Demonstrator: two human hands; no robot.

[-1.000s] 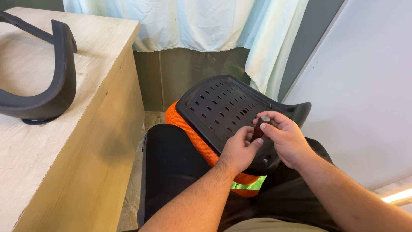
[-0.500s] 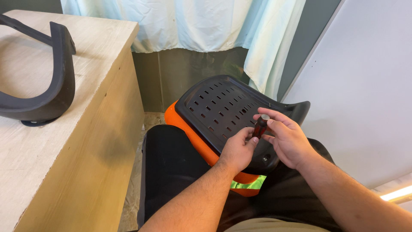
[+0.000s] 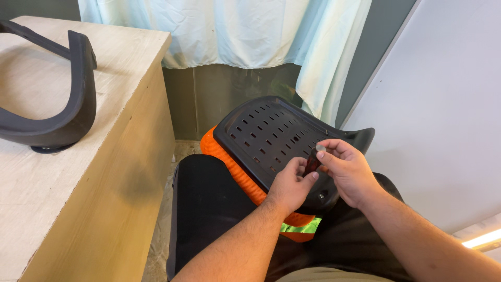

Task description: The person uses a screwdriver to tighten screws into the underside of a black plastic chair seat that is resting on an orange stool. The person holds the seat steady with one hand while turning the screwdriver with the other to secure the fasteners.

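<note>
A black perforated plastic chair shell point(image 3: 271, 136) lies tilted on an orange cushion point(image 3: 235, 169) over a black seat point(image 3: 209, 209) in my lap. Both hands meet over its lower right part. My right hand point(image 3: 347, 172) pinches the top of a small dark red-handled tool point(image 3: 313, 161), which stands upright on the shell. The fingers of my left hand point(image 3: 292, 185) steady the tool's lower end against the plastic. The tool's tip is hidden between the hands.
A wooden worktop point(image 3: 78, 146) stands at my left with a black curved chair armrest point(image 3: 62, 99) on it. Pale curtains point(image 3: 235, 31) hang behind the shell. A white panel point(image 3: 443, 104) closes the right side.
The hands and the tool stay in the same spot on the shell. My right fingers have shifted slightly around the tool's top.
</note>
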